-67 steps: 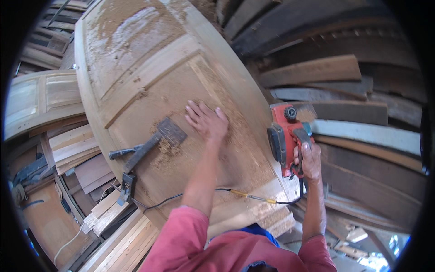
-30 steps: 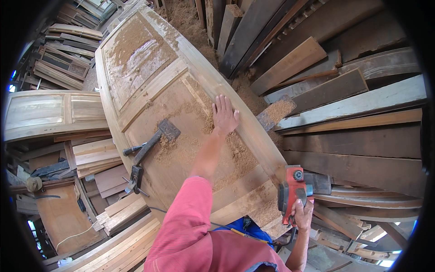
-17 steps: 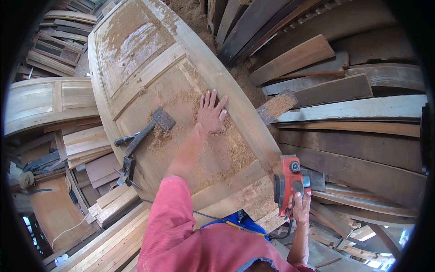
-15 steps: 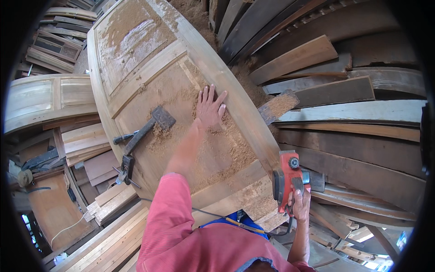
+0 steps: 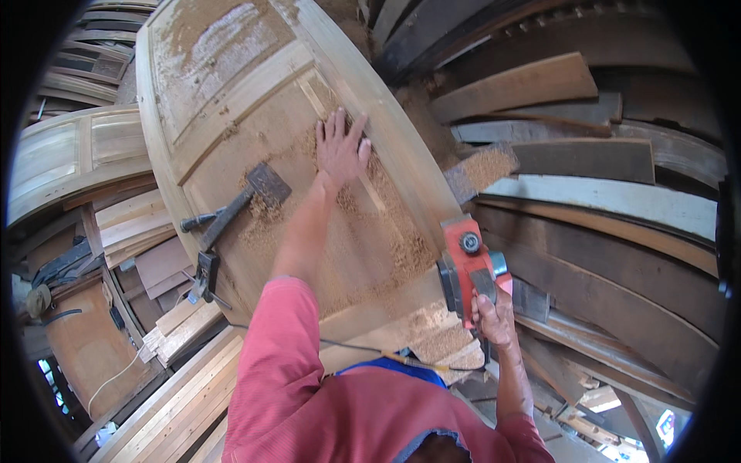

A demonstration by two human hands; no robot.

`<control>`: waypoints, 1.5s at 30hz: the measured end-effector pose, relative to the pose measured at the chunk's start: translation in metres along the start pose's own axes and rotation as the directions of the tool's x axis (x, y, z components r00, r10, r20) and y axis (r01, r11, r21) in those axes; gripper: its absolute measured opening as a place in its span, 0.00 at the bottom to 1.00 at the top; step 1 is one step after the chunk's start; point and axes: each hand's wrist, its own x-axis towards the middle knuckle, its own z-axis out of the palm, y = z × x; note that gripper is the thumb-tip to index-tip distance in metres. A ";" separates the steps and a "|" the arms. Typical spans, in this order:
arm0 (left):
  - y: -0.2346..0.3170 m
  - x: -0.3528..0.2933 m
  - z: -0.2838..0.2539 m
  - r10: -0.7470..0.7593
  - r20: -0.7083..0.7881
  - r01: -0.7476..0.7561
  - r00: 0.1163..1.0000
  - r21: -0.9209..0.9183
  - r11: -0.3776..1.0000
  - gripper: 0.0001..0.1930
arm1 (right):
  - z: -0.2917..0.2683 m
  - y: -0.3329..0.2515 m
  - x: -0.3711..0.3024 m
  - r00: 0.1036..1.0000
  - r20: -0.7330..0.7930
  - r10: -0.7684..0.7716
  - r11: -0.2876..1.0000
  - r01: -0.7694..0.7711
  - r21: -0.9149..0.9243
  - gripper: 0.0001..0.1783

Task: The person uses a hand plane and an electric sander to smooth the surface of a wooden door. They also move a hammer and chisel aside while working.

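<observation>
A panelled wooden door (image 5: 370, 85) lies in front of me, strewn with sawdust. My left hand (image 5: 342, 150) rests flat on it, fingers spread, beside the long right-hand frame piece. It holds nothing. My right hand (image 5: 495, 316) grips the handle of a red electric planer (image 5: 461, 258), tilted at the door's near right corner. Whether its sole touches the wood is hidden. A dark metal tool that looks like a bar clamp (image 5: 231, 220) lies on the door's left side, left of my left forearm.
Dark planks (image 5: 571, 255) are stacked along the right. A sawdust-covered board end (image 5: 482, 171) sticks out by the door's right edge. Another panelled door (image 5: 85, 154) and piled timber (image 5: 166, 420) lie on the left. A cable (image 5: 347, 343) runs across near my waist.
The planer in my right hand has moved left and slightly farther away, along the door's corner. My left hand has slid a little farther up the door. The whole view has shifted somewhat.
</observation>
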 end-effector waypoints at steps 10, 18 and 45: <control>0.032 -0.009 0.006 -0.045 -0.159 0.069 0.986 0.150 0.986 0.29 | -0.011 0.025 -0.014 0.995 0.021 -0.101 0.995 0.101 0.006 0.31; 0.214 -0.083 -0.061 0.793 0.077 -0.563 0.605 -0.663 0.494 0.14 | -0.012 0.004 -0.023 0.980 0.064 -0.187 0.979 0.191 -0.070 0.30; 0.094 -0.052 -0.021 0.382 0.145 -0.361 0.913 -0.148 0.921 0.29 | 0.005 0.003 0.003 0.992 0.048 -0.118 0.988 0.113 0.103 0.31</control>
